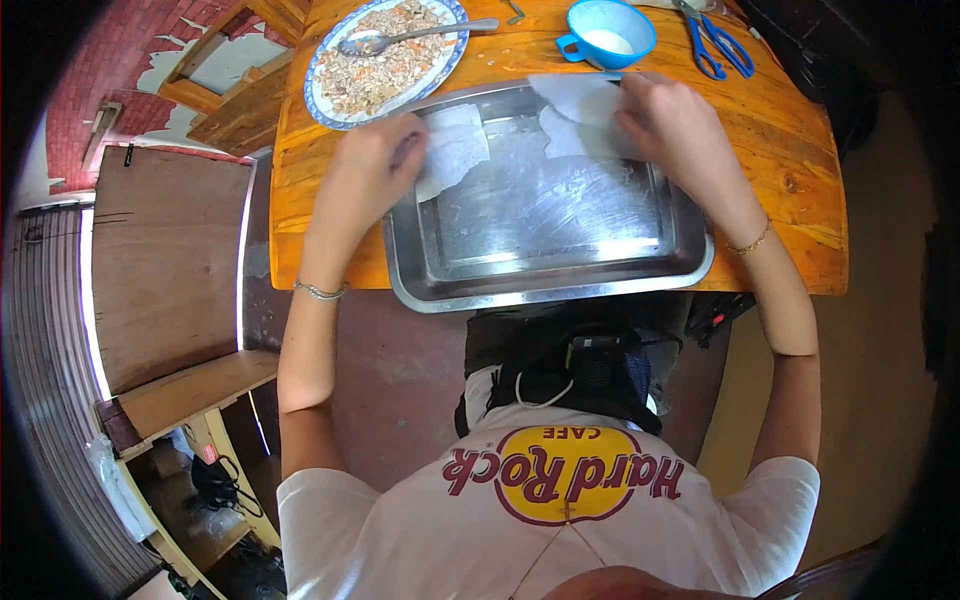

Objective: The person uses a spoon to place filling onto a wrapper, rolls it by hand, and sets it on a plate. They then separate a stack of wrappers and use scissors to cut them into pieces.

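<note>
A metal tray [550, 270] lies at the front edge of the wooden table, overhanging it slightly. At its upper left side my left hand [378, 165] is closed at the edge of a thin white sheet [455, 150], which hangs inside the tray. My right hand [665, 115] pinches another thin white sheet [585, 110] over the tray's far right part; this sheet looks folded or overlapped. The tray's bottom shows shiny and scratched between the two sheets.
An oval plate [318, 95] of minced filling with a spoon [370, 42] stands at the back left. Behind the tray is a blue cup [570, 45] with white contents. Blue-handled scissors [722, 50] lie at the back right of the wooden table [790, 200].
</note>
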The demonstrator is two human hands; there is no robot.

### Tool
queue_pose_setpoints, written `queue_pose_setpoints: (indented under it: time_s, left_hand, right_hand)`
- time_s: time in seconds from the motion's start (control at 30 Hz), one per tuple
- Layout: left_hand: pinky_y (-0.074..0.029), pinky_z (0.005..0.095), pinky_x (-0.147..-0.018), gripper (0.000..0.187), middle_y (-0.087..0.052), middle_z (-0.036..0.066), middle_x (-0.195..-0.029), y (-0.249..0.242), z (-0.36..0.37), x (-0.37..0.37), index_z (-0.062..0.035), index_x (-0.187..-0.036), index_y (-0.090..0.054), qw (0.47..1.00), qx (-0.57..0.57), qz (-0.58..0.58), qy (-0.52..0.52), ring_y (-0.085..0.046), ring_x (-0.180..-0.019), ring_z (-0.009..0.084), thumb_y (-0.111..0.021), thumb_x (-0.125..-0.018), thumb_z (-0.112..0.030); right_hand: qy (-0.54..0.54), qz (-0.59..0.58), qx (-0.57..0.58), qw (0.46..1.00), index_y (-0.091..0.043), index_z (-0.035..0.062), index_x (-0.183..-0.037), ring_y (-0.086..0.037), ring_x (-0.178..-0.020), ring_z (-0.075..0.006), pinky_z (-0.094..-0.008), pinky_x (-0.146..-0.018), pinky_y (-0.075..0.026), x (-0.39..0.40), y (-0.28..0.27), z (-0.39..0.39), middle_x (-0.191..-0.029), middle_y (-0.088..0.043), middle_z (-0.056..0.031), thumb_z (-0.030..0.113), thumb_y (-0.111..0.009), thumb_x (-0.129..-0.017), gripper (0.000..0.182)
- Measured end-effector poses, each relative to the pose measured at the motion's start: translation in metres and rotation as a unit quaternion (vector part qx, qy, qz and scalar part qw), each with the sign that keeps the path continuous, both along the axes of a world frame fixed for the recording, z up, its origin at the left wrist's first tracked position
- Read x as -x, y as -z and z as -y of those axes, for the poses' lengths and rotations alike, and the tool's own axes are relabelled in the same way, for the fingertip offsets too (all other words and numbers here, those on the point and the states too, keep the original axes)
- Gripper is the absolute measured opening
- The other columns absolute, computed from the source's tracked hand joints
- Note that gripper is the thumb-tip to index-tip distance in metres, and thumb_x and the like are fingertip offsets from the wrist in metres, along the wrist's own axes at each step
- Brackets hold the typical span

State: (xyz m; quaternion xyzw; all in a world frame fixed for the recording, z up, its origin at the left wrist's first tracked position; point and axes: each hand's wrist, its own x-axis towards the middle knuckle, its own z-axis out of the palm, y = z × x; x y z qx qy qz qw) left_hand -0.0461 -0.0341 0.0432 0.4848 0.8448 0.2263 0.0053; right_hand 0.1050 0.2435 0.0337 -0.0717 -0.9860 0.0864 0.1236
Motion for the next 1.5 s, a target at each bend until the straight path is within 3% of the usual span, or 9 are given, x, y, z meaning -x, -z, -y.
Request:
queue_pose_setpoints:
  time_s: [0.1, 0.37, 0.77, 0.87, 0.97, 1.07, 1.17, 1.3, 1.5]
  left_hand:
    - [-0.051, 0.0316, -0.067, 0.011, -0.067, 0.013, -0.079, -0.024, 0.002, 0.006, 0.0006, -0.091, -0.063, 0.998, -0.055, 0.031, -0.008, -0.066, -0.071, 0.0221, -0.063, -0.083, -0.007]
    - [-0.044, 0.0181, -0.069, 0.012, -0.062, -0.004, -0.085, -0.055, -0.039, -0.014, -0.0025, -0.095, -0.062, 0.879, -0.029, 0.450, 0.157, -0.056, -0.082, 0.0020, -0.066, -0.085, -0.008]
    - [-0.049, 0.0273, -0.075, 0.015, -0.066, 0.010, -0.086, 0.006, -0.079, -0.016, -0.0002, -0.098, -0.063, 0.933, 0.110, 0.303, 0.162, -0.061, -0.082, 0.0134, -0.064, -0.086, -0.009]
    - [-0.050, 0.0279, -0.077, 0.017, -0.065, 0.012, -0.098, 0.013, -0.074, -0.018, -0.0018, -0.103, -0.064, 0.962, 0.005, 0.142, 0.231, -0.062, -0.088, 0.0144, -0.063, -0.087, -0.009]
    - [-0.050, 0.0300, -0.079, 0.029, -0.062, 0.011, -0.109, -0.002, -0.067, -0.023, -0.0030, -0.116, -0.059, 0.972, -0.075, 0.172, 0.144, -0.061, -0.094, 0.0159, -0.063, -0.088, -0.010]
    - [-0.050, 0.0304, -0.083, 0.040, -0.060, 0.011, -0.115, -0.004, -0.064, -0.034, -0.0031, -0.127, -0.050, 0.819, -0.159, 0.548, 0.055, -0.062, -0.095, 0.0172, -0.062, -0.089, -0.009]
    - [-0.049, 0.0266, -0.084, 0.047, -0.062, 0.009, -0.113, -0.004, -0.056, -0.038, -0.0030, -0.132, -0.044, 0.678, -0.112, 0.726, 0.020, -0.063, -0.095, 0.0153, -0.063, -0.088, -0.006]
    - [-0.048, 0.0225, -0.080, 0.041, -0.064, 0.005, -0.107, 0.021, -0.038, -0.040, -0.0032, -0.123, -0.051, 0.816, -0.058, 0.575, 0.038, -0.061, -0.094, 0.0098, -0.067, -0.085, -0.004]
    - [-0.035, 0.0170, -0.060, 0.039, -0.050, -0.008, -0.083, 0.035, -0.025, -0.051, -0.0060, -0.112, -0.055, 0.888, 0.011, 0.459, 0.029, -0.040, -0.071, 0.0007, -0.072, -0.078, 0.001]
  right_hand:
    - [-0.025, -0.054, 0.004, 0.998, -0.065, -0.0007, -0.098, -0.061, -0.079, -0.0348, -0.0422, -0.072, -0.050, -0.004, 0.001, -0.007, -0.089, -0.060, -0.0186, 0.009, -0.064, -0.082, 0.018]
    - [-0.044, -0.191, 0.101, 0.975, -0.069, -0.0011, -0.094, -0.060, -0.067, -0.0186, -0.0307, -0.061, -0.049, -0.009, -0.021, -0.030, -0.083, -0.063, -0.0104, 0.013, -0.066, -0.086, 0.017]
    - [-0.088, -0.238, 0.163, 0.953, -0.065, 0.0017, -0.083, -0.056, -0.059, -0.0156, -0.0262, -0.054, -0.046, -0.024, -0.018, -0.004, -0.070, -0.058, -0.0064, 0.003, -0.069, -0.077, 0.007]
    - [-0.101, -0.227, 0.159, 0.955, -0.064, 0.0019, -0.082, -0.056, -0.059, -0.0167, -0.0262, -0.055, -0.047, -0.021, -0.017, 0.004, -0.071, -0.059, -0.0069, 0.004, -0.070, -0.076, 0.009]
    - [-0.120, -0.245, 0.170, 0.947, -0.063, 0.0019, -0.080, -0.056, -0.059, -0.0183, -0.0287, -0.054, -0.046, -0.017, -0.022, 0.014, -0.070, -0.059, -0.0079, 0.005, -0.070, -0.075, 0.009]
    - [-0.180, -0.266, 0.144, 0.936, -0.062, 0.0036, -0.081, -0.057, -0.062, -0.0203, -0.0304, -0.057, -0.047, -0.012, -0.023, 0.026, -0.074, -0.059, -0.0068, 0.005, -0.070, -0.073, 0.011]
    - [-0.298, -0.259, 0.055, 0.917, -0.065, 0.0037, -0.086, -0.055, -0.066, -0.0239, -0.0304, -0.061, -0.046, -0.006, -0.023, 0.030, -0.079, -0.058, -0.0068, 0.002, -0.071, -0.071, 0.016]
    - [-0.387, -0.148, 0.080, 0.907, -0.066, 0.0056, -0.092, -0.055, -0.085, -0.0278, -0.0346, -0.074, -0.046, -0.006, -0.014, 0.032, -0.095, -0.058, -0.0091, 0.003, -0.069, -0.071, 0.021]
    - [-0.274, -0.043, 0.135, 0.951, -0.064, 0.0007, -0.099, -0.054, -0.098, -0.0300, -0.0389, -0.086, -0.045, 0.022, 0.010, 0.023, -0.098, -0.055, -0.0121, 0.006, -0.067, -0.077, 0.023]
